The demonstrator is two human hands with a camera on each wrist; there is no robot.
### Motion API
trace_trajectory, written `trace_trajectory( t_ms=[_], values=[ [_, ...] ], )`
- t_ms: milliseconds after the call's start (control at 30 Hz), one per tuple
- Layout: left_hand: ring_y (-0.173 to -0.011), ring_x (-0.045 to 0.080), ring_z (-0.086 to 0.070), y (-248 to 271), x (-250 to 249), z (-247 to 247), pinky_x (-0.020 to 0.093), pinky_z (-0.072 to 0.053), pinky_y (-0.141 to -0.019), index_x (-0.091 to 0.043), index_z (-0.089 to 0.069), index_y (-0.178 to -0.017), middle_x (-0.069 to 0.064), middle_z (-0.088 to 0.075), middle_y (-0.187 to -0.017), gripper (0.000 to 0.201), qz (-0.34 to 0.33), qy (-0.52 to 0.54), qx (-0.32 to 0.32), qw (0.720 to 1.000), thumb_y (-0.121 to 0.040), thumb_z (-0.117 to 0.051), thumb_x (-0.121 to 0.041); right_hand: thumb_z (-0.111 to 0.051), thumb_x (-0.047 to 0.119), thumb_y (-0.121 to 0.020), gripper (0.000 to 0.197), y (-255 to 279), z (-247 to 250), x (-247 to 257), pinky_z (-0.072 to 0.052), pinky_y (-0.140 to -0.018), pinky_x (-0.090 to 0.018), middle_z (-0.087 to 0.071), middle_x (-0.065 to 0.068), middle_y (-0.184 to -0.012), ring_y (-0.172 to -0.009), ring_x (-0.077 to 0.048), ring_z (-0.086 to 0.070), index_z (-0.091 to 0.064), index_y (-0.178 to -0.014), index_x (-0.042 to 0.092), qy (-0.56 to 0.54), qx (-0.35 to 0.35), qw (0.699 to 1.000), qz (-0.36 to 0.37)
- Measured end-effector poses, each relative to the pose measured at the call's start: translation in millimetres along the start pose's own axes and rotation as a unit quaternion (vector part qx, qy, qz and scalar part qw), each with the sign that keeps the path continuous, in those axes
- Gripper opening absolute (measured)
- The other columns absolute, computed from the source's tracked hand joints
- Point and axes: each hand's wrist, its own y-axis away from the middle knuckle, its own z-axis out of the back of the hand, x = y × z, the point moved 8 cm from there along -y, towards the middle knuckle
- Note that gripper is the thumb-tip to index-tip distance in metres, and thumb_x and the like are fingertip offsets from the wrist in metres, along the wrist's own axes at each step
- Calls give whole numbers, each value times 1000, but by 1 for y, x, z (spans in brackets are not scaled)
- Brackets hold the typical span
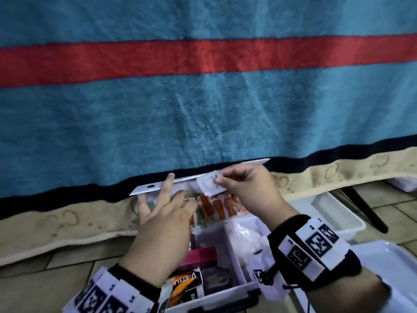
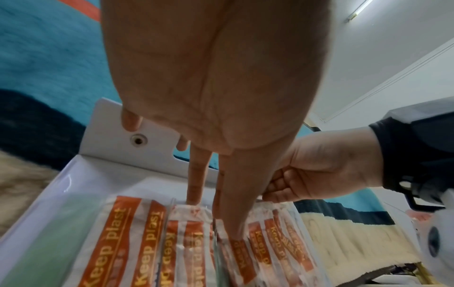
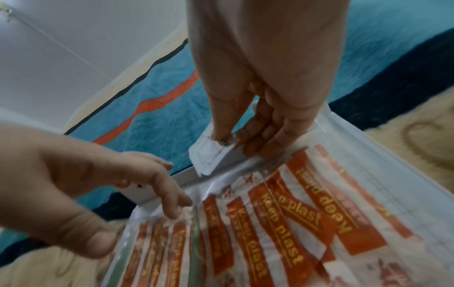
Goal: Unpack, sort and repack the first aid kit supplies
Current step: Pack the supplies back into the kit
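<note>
The white first aid kit box [image 1: 234, 288] stands open on the floor, its lid [image 1: 149, 187] leaning back against a blanket. Orange and white "Keep plast" plaster strips [image 1: 225, 207] [image 2: 147, 233] [image 3: 282, 223] lie in a clear bag in the lid tray. My left hand [image 1: 162, 199] [image 2: 213, 215] [image 3: 98, 194] is spread over them, straight fingers touching the strips. My right hand [image 1: 220, 178] [image 3: 223, 139] [image 2: 307, 180] pinches a small white sachet [image 1: 208, 185] [image 3: 211, 155] between thumb and fingers just above the tray's far edge.
Inside the box sit a pink carton [image 1: 200, 256], an orange and black packet [image 1: 182, 285] and a crumpled clear bag [image 1: 248, 240]. A white bin [image 1: 327, 208] and white tray [image 1: 383, 267] lie to the right. The teal blanket [image 1: 203, 109] hangs behind; a black leg [image 1: 365, 208] stands on the tiles.
</note>
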Motion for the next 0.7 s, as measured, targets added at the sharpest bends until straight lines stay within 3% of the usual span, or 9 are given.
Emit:
trace_trajectory(
  t_ms=[100,200,300,433,567,700],
  values=[
    [-140,13,21,1,-1,4,60,-7,-107,-40,-43,-127,-16,-25,-149,56,7,15,0,1000,-82,-56,-10,-71,10,-80,7,4,-15,2,-46,-64,-13,-69,11,-72,-62,6,-59,-77,-83,13,165,73,983,29],
    [-142,14,20,2,0,3,59,-7,-108,-40,-39,-130,-17,-18,-151,54,13,3,21,1000,-85,-53,-13,-66,14,-82,16,3,-26,8,-50,-80,-24,-71,5,-96,-88,-9,-63,-77,-91,21,343,144,924,91],
    [-143,14,20,1,1,2,59,-5,-109,-40,-40,-129,-17,-19,-151,54,12,19,26,999,-85,-55,-13,-61,15,-84,21,-1,-33,13,-53,-78,-31,-65,3,-105,-93,-19,-63,-74,-96,27,466,181,857,126],
    [-143,14,19,0,4,2,60,-4,-110,-40,-43,-128,-17,-23,-150,53,16,24,32,999,-84,-57,-13,-62,20,-84,19,-1,-43,20,-42,-68,-24,-64,0,-107,-95,-23,-63,-72,-100,24,525,211,810,150],
    [-143,15,20,-3,4,2,59,-7,-111,-41,-44,-127,-19,-25,-148,50,26,23,37,999,-85,-57,-18,-54,13,-86,25,4,-58,23,-38,-68,-29,-64,-6,-110,-100,-30,-61,-68,-107,16,589,217,758,179],
    [-142,15,22,-5,4,1,58,-6,-111,-41,-46,-125,-20,-26,-148,43,28,24,45,998,-87,-55,-22,-49,8,-88,27,2,-61,21,-39,-72,-31,-62,-10,-117,-108,-30,-59,-62,-111,8,583,210,771,146]
  ],
)
